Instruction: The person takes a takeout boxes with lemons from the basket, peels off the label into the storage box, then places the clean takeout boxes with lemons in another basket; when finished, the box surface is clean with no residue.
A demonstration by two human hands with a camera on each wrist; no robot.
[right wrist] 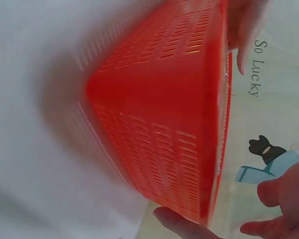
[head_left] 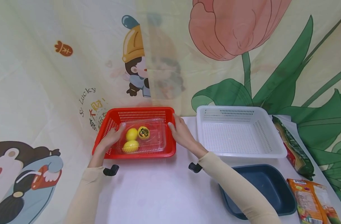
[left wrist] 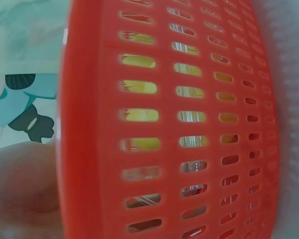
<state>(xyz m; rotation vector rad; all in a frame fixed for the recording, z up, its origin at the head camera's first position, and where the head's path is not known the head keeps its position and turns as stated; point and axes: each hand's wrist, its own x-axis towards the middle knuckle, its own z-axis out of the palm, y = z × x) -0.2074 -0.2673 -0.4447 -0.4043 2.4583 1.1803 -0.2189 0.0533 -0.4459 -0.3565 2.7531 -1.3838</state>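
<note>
A red plastic basket (head_left: 134, 156) holds a clear plastic box (head_left: 156, 137). Yellow lemons (head_left: 131, 146) show through its lid, which carries a round yellow-and-black sticker (head_left: 144, 133). My left hand (head_left: 112, 137) reaches over the basket's left rim, its thumb extended near the box's left edge; its other fingers are mostly hidden. At the basket's right rim is my right hand (head_left: 182, 132), thumb spread from the fingers. In the right wrist view, that hand's fingers (right wrist: 182, 224) stay fairly straight around the rim, one beside the outer wall. Whether they touch it is unclear.
A white perforated basket (head_left: 241, 155) stands to the right, with a dark blue tray (head_left: 262, 183) in front of it, partly behind my right sleeve. A green packet (head_left: 294, 149) and an orange packet (head_left: 311, 200) lie at the table's right edge. Printed cloth (head_left: 164, 46) hangs behind.
</note>
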